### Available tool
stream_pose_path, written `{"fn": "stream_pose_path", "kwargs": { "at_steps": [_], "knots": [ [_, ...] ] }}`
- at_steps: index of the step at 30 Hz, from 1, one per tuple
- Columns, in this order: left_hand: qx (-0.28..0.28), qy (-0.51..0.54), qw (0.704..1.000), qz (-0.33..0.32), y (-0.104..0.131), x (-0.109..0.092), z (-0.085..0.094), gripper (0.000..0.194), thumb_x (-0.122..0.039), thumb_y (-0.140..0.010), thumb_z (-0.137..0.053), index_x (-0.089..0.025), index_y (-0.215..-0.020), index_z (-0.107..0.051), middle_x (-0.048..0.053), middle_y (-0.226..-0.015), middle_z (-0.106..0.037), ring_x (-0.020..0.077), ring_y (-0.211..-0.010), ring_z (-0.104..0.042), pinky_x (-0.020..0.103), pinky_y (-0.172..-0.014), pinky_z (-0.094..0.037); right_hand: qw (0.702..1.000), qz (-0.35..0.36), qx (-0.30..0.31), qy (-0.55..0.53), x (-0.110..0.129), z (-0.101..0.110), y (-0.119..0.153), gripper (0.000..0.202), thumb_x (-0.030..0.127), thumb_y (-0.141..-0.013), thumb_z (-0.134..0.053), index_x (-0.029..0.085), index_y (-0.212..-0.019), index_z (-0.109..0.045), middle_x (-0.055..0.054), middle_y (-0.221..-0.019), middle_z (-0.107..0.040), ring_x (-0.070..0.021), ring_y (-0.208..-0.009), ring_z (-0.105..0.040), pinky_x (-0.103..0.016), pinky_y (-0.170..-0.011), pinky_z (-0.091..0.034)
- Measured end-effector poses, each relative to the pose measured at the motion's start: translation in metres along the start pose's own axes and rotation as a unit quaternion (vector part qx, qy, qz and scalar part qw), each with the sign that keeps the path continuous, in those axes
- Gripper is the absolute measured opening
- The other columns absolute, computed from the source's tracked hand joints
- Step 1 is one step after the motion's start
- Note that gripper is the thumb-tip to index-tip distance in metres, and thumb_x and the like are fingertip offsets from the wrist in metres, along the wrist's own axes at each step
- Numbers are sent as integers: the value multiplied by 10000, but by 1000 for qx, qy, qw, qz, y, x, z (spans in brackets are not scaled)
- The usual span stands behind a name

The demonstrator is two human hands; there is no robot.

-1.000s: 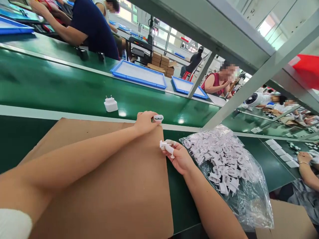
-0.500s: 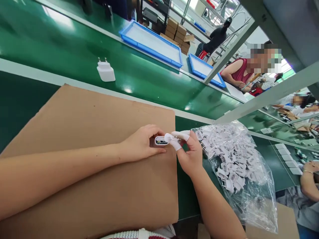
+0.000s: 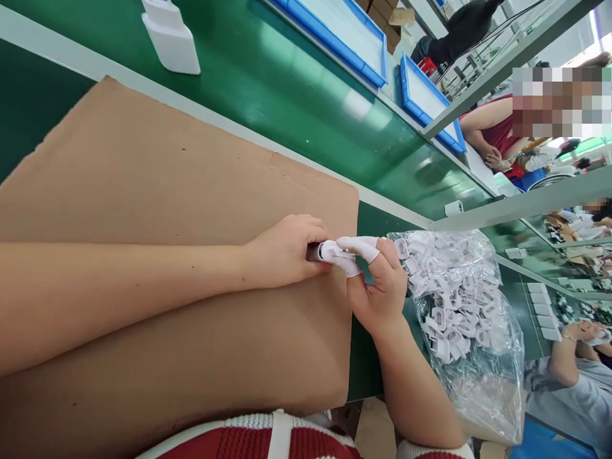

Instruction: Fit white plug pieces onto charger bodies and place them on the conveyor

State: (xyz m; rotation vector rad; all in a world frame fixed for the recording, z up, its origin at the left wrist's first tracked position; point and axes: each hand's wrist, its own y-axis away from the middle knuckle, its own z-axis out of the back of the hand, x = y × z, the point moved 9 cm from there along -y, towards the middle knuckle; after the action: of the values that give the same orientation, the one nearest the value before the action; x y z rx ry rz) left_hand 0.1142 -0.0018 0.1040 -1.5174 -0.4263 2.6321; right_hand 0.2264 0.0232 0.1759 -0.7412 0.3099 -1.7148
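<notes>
Above the right part of a brown cardboard sheet [image 3: 229, 344], my left hand [image 3: 289, 250] is closed around a white charger housing [image 3: 315, 253], mostly hidden by the fingers. My right hand [image 3: 380, 284] wears white finger cots on thumb and forefinger. Between those fingertips it pinches a small white plug cap [image 3: 329, 250], which meets the open end of the housing. Whether the cap is fully seated I cannot tell. A clear plastic bag [image 3: 488, 389] full of white plug caps [image 3: 452, 303] lies just right of my right hand.
Beyond the cardboard runs a green conveyor [image 3: 287, 108] with a white charger [image 3: 173, 44] at upper left. Blue-rimmed trays [image 3: 382, 70] lie along its far side. A slanting metal post [image 3: 507, 70] stands at upper right. A co-worker in grey [image 3: 559, 395] sits at right.
My right hand has brought the plug cap against the housing's open end, covering the circuit board seen inside before. The camera view has tilted down, and the charger on the conveyor appears higher.
</notes>
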Motion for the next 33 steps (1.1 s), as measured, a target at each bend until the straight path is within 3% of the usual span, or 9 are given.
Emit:
{"fn": "stream_pose_path", "kwargs": {
  "at_steps": [12, 18, 22, 26, 29, 31, 33],
  "knots": [
    [-3, -23, 1000, 5, 1, 6, -2, 253, -440, -839, -653, -194, -808, -702, 37, -878, -692, 216, -847, -630, 323, -799, -478, 994, 15, 58, 89, 2, -10, -2, 240, 83, -932, -525, 233, -1063, -659, -68, -896, -655, -237, -848, -599, -380, -749, -501],
    [-10, -32, 998, 48, 2, 7, -1, 293, -471, -807, -659, -184, -753, -676, 17, -843, -644, 209, -838, -604, 304, -759, -457, 987, -19, 123, 97, -5, -15, -8, 154, 163, -923, -561, 224, -994, -682, -62, -874, -630, -228, -820, -591, -331, -668, -477],
    [-13, -27, 998, 47, 1, 4, 1, 276, -431, -815, -658, -173, -716, -652, 30, -796, -613, 195, -790, -574, 308, -707, -435, 992, -35, 86, 90, -7, -12, -7, 153, 189, -925, -585, 230, -1005, -709, -47, -834, -640, -215, -790, -597, -339, -694, -499],
    [-10, -37, 999, 32, 2, 2, 0, 222, -391, -818, -668, -178, -754, -665, 41, -797, -617, 207, -794, -584, 325, -706, -439, 996, -70, 24, 50, -12, -14, 5, 317, 238, -961, -578, 278, -1263, -665, -45, -874, -685, -219, -806, -626, -375, -763, -554],
    [-9, -20, 998, 59, 3, 5, -1, 233, -411, -804, -701, -204, -908, -677, 18, -883, -672, 216, -844, -618, 310, -720, -463, 992, -121, -14, -15, -21, -17, 16, 531, 257, -989, -552, 285, -1509, -450, -80, -1030, -707, -233, -937, -662, -407, -849, -575],
    [-13, -5, 995, 95, 2, 6, 3, 315, -406, -810, -713, -216, -1053, -647, -1, -950, -693, 202, -840, -621, 294, -708, -466, 986, -152, -28, -56, -27, -17, 21, 605, 267, -1000, -536, 282, -1569, -333, -124, -1202, -672, -246, -1055, -662, -411, -865, -579],
    [-23, -16, 991, 134, -5, 8, 14, 351, -367, -833, -707, -204, -1129, -609, 0, -1021, -695, 181, -841, -606, 286, -716, -458, 980, -177, -43, -78, -33, -15, 24, 601, 272, -1001, -526, 286, -1565, -319, -160, -1342, -600, -267, -1155, -638, -412, -862, -579]
  ]
}}
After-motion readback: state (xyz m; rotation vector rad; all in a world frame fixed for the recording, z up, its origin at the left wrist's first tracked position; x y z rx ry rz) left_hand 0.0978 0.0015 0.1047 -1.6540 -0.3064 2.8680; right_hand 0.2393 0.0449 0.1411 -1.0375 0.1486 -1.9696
